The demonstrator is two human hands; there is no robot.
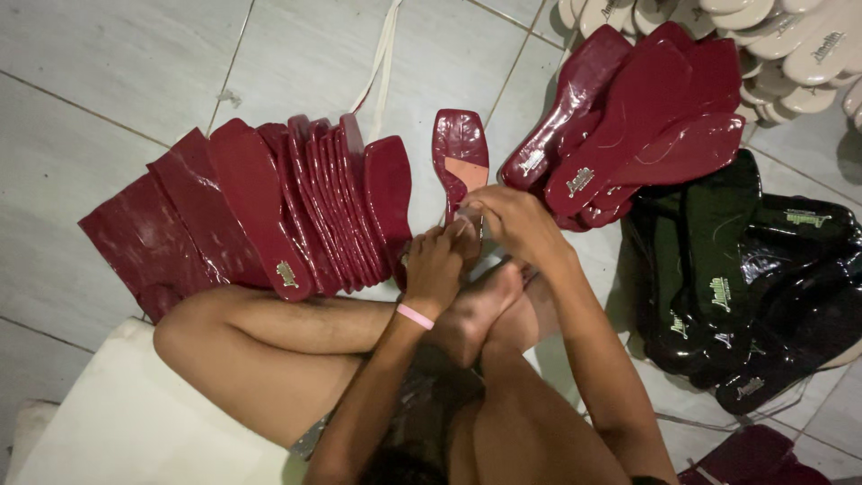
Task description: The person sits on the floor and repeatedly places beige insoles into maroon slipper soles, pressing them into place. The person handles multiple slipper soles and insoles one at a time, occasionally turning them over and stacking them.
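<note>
Red shiny insole [461,160] is the piece both hands work on. It lies on the tile floor [108,81], just past the person's crossed legs, with its square toe pointing away. It sits right in front so both hands can reach it without stretching. The part of the back end that shows is a bare tan patch, not shiny red.

The left hand [434,268] is curled closed, with its fingers pinching the near end of the insole. It wears a pink wristband [415,315]. The right hand [512,220] is bent over the same end, fingers closed down on it. I cannot tell just how the fingertips sit, because the hands hide each other there. Both hands hold the near end, so the piece stays put.

To the left, a row of red insoles [305,207] leans one on the next, like books on a shelf. That keeps them tidy and easy to pick one by one. To the right, a heap of red insoles [628,117] lies face up. Near it is a pile of black insoles [745,278]. Cream insoles [790,45] lie at the top corner. Each colour stays in its own pile. The person sits on a white cushion [135,422].
</note>
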